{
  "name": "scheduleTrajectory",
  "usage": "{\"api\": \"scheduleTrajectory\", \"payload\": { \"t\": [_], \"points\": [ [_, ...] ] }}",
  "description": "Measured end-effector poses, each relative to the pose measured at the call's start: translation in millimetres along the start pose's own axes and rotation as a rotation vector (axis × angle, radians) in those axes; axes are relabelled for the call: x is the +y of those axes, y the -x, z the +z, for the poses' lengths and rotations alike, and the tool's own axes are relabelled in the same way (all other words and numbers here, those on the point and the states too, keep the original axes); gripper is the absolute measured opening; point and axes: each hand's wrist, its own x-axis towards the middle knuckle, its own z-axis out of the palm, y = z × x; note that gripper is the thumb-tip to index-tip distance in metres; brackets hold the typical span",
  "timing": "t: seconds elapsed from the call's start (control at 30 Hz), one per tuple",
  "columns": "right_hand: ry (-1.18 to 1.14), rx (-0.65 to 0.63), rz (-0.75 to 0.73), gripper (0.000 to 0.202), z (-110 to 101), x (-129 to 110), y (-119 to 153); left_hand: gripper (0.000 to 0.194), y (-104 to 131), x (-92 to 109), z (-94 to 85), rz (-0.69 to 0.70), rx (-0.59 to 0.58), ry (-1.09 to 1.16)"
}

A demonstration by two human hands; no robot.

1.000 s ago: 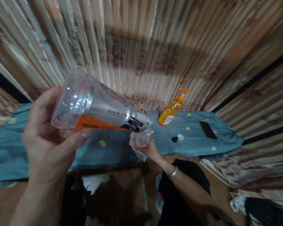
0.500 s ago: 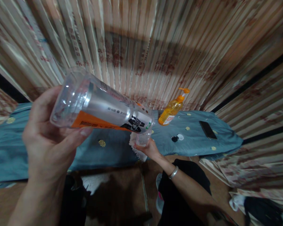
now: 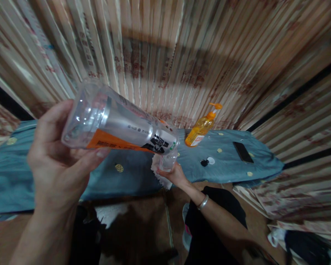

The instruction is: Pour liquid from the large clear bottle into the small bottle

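Observation:
My left hand (image 3: 62, 151) is wrapped round the base end of a large clear plastic bottle (image 3: 121, 127) with a silver, orange and black label. The bottle lies tilted in the air, its far end lower and to the right. That end meets a small clear container (image 3: 168, 161), which my right hand (image 3: 174, 174) grips over the bed's front edge. A whitish piece of cloth or tissue (image 3: 161, 176) with a ragged edge hangs beside the small container at my right hand. The bottle's mouth is hard to make out behind its body.
An amber pump bottle (image 3: 200, 129) stands on the blue bedspread (image 3: 223, 171) by the curtain (image 3: 154, 66). To its right lie a black-and-white round item (image 3: 207, 161), perhaps a cap, and a dark phone (image 3: 243, 152). Black bars cross the curtain at both sides.
The large bottle's base has shifted slightly to the right with my left hand. My right hand and the small container stay almost where they were.

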Motion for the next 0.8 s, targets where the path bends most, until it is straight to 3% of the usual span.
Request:
{"api": "scheduleTrajectory", "payload": {
  "t": [0.43, 0.8],
  "points": [
    [0.002, -0.004, 0.01, 0.05, 0, -4, 1, 0.092, -6, -3, -0.4, 0.022, -0.026, 0.01],
    [0.014, -0.001, 0.016, 0.064, 1, 0, 0, 0.089, -12, -3, 2.0, 0.021, -0.011, 0.041]
  ]
}}
